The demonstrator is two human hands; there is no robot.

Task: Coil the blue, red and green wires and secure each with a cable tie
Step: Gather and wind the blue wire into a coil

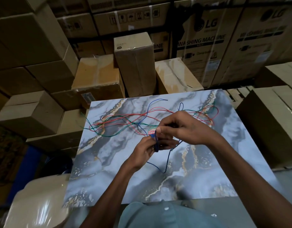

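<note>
**Blue coil under way — red and green untouched**

Left hand [147, 149] grip pinches a small bundle of blue wire [156, 142] loops above the table [207, 170]. Right hand [179, 127] grip curls around the same wire beside it, apparently feeding another turn. Blue tails hang below the hands and trail beyond them. Red wire [125, 115] and green wire [119, 134] lie loose, tangled, beyond the left hand. No cable tie visible — early stage, I judge.

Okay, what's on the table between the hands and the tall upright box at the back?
In the head view, tangled red wire and green wire loops and the blue wire lie on the marble tabletop between the hands and the tall box.
</note>
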